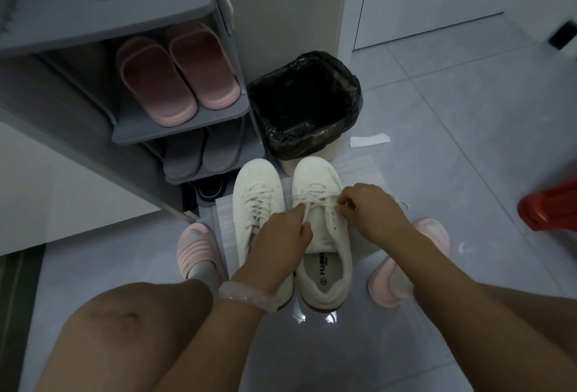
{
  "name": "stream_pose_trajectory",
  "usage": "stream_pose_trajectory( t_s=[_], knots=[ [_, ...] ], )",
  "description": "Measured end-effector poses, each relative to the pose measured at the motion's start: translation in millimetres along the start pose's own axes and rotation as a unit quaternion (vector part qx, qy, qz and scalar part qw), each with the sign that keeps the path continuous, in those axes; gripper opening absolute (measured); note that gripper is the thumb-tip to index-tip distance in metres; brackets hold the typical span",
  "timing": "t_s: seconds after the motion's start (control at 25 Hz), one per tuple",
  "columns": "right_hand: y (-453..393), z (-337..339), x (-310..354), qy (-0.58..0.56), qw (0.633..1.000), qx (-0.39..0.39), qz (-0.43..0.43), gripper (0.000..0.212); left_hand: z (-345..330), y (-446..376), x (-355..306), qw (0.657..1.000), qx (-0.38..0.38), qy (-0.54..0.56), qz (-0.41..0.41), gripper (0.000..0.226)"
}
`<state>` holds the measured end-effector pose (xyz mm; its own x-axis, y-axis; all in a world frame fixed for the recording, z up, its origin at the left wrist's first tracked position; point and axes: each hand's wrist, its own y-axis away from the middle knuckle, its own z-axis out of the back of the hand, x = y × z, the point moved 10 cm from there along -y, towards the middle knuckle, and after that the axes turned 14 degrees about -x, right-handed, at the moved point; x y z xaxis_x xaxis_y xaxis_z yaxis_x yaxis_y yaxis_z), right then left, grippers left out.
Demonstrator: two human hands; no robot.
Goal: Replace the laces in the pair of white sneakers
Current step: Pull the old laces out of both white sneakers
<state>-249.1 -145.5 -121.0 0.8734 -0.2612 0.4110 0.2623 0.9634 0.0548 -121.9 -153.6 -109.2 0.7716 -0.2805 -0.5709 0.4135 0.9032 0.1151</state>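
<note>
Sneaker lace [307,209] (both hands [281,235] pinching)

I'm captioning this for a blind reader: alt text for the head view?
Both hands, left and right, pinch the lace of the right-side sneaker; its laced mate sits beside it, near a shoe rack and bin.

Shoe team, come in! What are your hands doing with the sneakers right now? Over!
Both hands pinching lace on right sneaker: left hand, right hand. Left sneaker laced. Nothing in the way.
</note>
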Motion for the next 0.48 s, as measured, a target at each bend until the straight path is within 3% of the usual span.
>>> stream_pose_trajectory(
  t_s=[0.12, 0.2, 0.28, 0.4, 0.48],
  knots=[
    [-3, -11, -5, 0.005, 0.998, 0.059, -0.009, 0.009, -1, 0, 2, 1.0, 0.003, 0.001, 0.007, 0.035],
    [-2, -15, -2, 0.007, 0.997, 0.076, 0.002, 0.025, 0, 1, 1, 1.0, -0.001, -0.005, 0.004, 0.037],
    [-4, -8, 0, -0.025, 0.998, 0.065, -0.001, 0.033, 2, 2, -2, 1.0, -0.018, -0.008, -0.017, 0.043],
    [-6, 6, -2, -0.126, 0.99, 0.054, -0.029, 0.022, 4, 5, -10, 0.997, -0.038, -0.004, -0.06, 0.044],
    [-8, 19, -7, -0.176, 0.982, -0.008, -0.061, 0.02, -4, 8, -9, 0.998, -0.015, -0.028, -0.061, 0.045]
  ],
)
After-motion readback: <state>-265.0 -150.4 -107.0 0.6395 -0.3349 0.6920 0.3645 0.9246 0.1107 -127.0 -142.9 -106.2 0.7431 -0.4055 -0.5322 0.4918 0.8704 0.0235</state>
